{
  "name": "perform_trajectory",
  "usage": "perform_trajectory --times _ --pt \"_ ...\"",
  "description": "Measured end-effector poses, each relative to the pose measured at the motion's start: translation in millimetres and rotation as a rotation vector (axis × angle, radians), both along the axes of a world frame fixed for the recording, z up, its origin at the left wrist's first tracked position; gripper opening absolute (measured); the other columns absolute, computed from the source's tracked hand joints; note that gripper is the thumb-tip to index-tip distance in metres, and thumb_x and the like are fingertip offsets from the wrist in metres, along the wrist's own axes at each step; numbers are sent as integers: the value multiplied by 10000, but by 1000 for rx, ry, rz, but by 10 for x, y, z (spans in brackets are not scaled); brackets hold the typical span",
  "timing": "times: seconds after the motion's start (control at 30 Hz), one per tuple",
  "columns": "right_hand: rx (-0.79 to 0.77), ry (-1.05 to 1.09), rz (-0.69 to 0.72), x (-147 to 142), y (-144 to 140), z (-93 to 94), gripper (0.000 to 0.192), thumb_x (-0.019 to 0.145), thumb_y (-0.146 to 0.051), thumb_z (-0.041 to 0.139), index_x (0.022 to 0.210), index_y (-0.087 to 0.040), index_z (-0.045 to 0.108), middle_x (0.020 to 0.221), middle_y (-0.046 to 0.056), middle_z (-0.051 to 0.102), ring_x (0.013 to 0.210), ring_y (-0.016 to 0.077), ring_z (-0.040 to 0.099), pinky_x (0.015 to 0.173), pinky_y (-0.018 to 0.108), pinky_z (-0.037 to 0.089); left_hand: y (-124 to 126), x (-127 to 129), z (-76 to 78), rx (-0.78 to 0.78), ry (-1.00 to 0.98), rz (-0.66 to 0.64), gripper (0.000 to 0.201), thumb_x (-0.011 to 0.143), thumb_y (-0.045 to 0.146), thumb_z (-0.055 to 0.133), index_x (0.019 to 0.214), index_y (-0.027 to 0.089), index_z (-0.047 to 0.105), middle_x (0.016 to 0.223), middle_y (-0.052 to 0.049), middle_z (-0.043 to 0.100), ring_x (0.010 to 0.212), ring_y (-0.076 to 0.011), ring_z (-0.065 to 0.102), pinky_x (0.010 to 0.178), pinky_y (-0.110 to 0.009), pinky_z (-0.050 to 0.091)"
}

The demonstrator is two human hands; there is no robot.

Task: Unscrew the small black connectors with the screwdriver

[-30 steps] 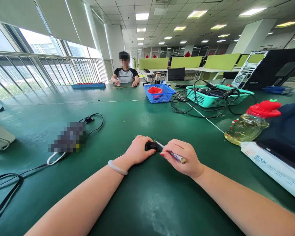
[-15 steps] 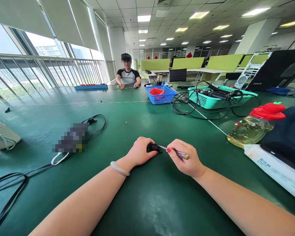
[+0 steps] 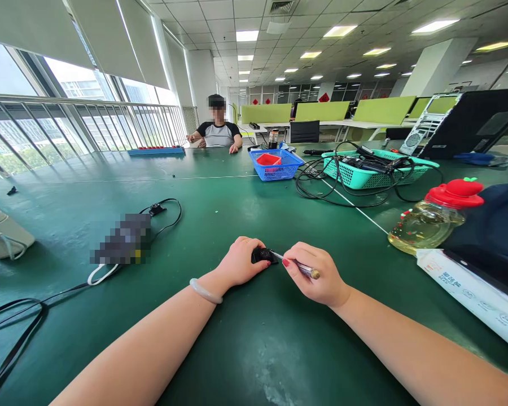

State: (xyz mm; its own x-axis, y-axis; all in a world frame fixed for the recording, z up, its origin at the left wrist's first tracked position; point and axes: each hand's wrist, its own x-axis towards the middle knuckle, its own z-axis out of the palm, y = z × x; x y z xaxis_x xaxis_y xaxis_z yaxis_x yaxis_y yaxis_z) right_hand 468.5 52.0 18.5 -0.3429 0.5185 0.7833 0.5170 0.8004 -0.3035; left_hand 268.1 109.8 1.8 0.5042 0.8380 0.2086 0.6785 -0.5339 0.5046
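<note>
On the green tabletop (image 3: pixel 262 338), my left hand (image 3: pixel 242 261) is closed around a small black part (image 3: pixel 264 256), thumb in front and fingers behind. What kind of part it is, I cannot make out. My right hand (image 3: pixel 315 273) grips a screwdriver (image 3: pixel 307 269) by its translucent handle with a tan end. Its thin metal shaft slants left, and the tip reaches the right side of the black part. Whether the tip sits in a screw is too small to see. A pale bangle rings my left wrist.
A blurred dark device (image 3: pixel 125 239) with cords lies left, near a beige pouch (image 3: pixel 4 234). Ahead stand a blue basket (image 3: pixel 279 172) and a teal basket (image 3: pixel 364 179) of cables. A red-lidded bottle (image 3: pixel 432 220) and white packet (image 3: pixel 469 293) are right. Another person (image 3: pixel 219 132) sits opposite.
My right hand and the screwdriver have shifted slightly left, closer to the black part. My left hand stays in place. Across the table, the other person's arm has lifted out to the side.
</note>
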Motion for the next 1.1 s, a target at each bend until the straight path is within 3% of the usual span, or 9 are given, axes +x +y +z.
perform_trajectory --times 0.27,0.4,0.6,1.1 --pt "4 -73 -10 -2 -2 -4 159 919 -172 499 782 -199 576 701 12 583 582 116 494 562 239 395 8 -2 -14 13 -3 0 270 790 371 684 1014 228 636 1058 -50 676 1110 -273 546 985 -436 459" --pt "52 -262 -29 -21 -4 -17 203 911 -225 520 723 -187 585 634 4 548 543 120 444 534 255 335 13 -2 -14 12 0 -7 250 790 352 674 1004 230 634 1049 -48 679 1102 -273 549 981 -436 459" --pt "97 -495 74 -45 17 -92 331 915 -280 537 600 -183 564 544 -7 525 517 121 418 536 268 284 10 1 4 11 9 -10 255 785 332 671 1011 219 633 1056 -52 679 1099 -275 545 982 -446 455" --pt "231 -295 -53 -44 -13 11 293 920 -193 522 627 -189 537 555 -23 447 516 117 364 523 258 266 12 1 -12 24 2 -9 256 790 344 676 1011 220 638 1076 -58 682 1102 -269 561 999 -434 454"
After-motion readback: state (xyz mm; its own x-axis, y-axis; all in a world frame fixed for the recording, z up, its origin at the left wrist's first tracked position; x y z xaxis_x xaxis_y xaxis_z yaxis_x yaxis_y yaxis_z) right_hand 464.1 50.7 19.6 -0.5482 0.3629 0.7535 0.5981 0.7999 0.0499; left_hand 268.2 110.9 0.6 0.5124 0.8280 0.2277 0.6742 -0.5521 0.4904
